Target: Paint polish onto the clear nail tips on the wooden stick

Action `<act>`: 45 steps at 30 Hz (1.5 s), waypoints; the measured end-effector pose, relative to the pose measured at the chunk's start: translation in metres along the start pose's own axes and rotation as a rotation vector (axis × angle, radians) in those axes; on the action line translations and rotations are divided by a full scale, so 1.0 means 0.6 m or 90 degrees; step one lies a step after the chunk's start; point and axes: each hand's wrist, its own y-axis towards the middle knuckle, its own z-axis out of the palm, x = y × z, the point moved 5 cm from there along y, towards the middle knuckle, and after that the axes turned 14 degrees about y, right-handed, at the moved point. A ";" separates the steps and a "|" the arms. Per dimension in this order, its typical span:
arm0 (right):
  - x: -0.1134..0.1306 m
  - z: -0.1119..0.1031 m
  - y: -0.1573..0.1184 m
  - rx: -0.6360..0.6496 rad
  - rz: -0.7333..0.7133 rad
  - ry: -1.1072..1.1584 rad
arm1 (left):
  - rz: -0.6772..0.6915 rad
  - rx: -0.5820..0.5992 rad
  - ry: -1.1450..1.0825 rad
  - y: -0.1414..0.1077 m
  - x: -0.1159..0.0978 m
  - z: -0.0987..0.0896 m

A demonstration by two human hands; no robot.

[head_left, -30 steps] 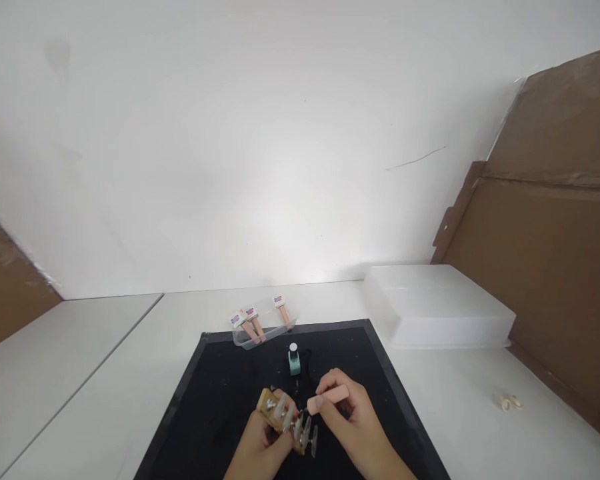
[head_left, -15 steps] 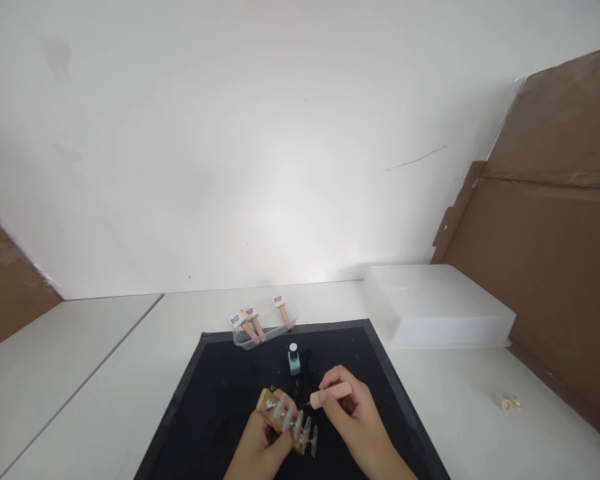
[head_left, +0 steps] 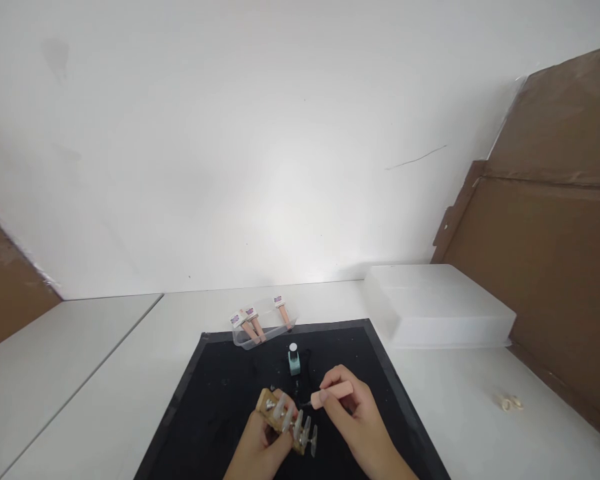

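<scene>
My left hand is wrapped round a wooden stand that carries several clear nail tips on metal posts. Between the fingers of my right hand is a pink-handled tool. Its thin dark end points left, close to the stand; whether it touches a tip I cannot tell. Beyond both hands, a teal bottle with a black and white top stands upright on the black mat.
A clear tray with pink-handled, labelled items lies at the mat's back edge. At the right are a white box-like container and small cream rings. Brown cardboard rises along the right side.
</scene>
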 end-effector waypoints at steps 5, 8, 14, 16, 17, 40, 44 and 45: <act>0.005 -0.001 -0.002 0.006 -0.010 0.002 | -0.011 -0.005 0.004 0.000 -0.002 -0.002; 0.016 0.004 -0.005 0.035 -0.018 -0.022 | -0.013 -0.005 0.001 0.002 -0.003 -0.001; 0.025 0.013 -0.007 0.082 -0.021 -0.072 | -0.018 -0.002 0.002 0.006 0.000 0.000; 0.025 0.012 -0.006 0.084 -0.014 -0.075 | -0.007 0.001 0.003 0.006 0.002 0.000; 0.025 0.012 -0.006 0.084 -0.014 -0.076 | -0.003 0.002 0.002 0.006 0.002 0.000; 0.025 0.012 -0.003 0.062 -0.054 -0.086 | -0.014 0.008 -0.023 0.007 0.003 0.000; 0.020 0.007 -0.001 0.027 -0.041 -0.072 | -0.024 -0.003 -0.026 0.003 0.012 -0.003; 0.019 0.006 -0.001 0.021 -0.038 -0.067 | -0.027 -0.006 -0.026 0.002 0.013 -0.004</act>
